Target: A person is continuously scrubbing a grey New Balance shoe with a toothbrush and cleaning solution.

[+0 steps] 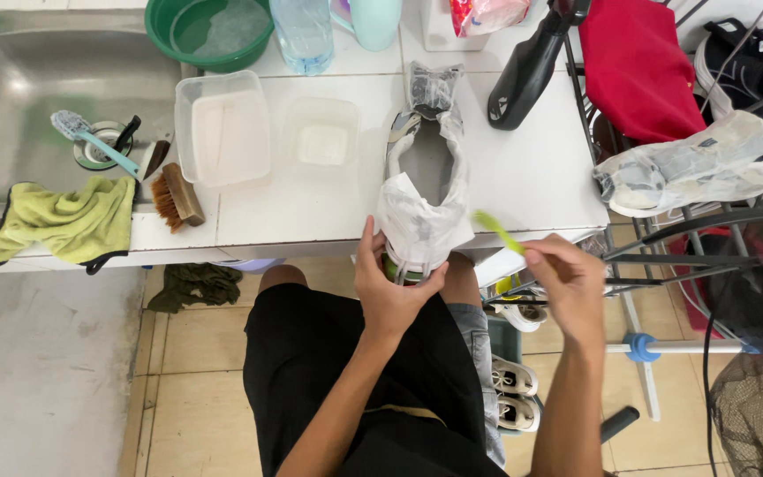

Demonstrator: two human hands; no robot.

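At the frame's left a crumpled green cloth [64,223] drapes the steel sink [11,97] edge, beside a wooden bristle brush [177,196] and two clear plastic tubs [222,126]. Centre, on the white tabletop [532,168], the left hand [390,287] clasps a shoe [424,190] (wrapped in wrinkled white covering). The right hand [569,284] pinches a slim yellow-green brush [498,232].

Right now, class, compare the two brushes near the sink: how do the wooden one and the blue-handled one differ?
The wooden brush lies on the white counter edge; the blue-handled brush rests inside the steel sink over the drain. The wooden brush is a short, blocky piece with brown bristles; the blue-handled brush is long and slim with a pale, fluffy head. Both lie unheld, away from the left hand and right hand.
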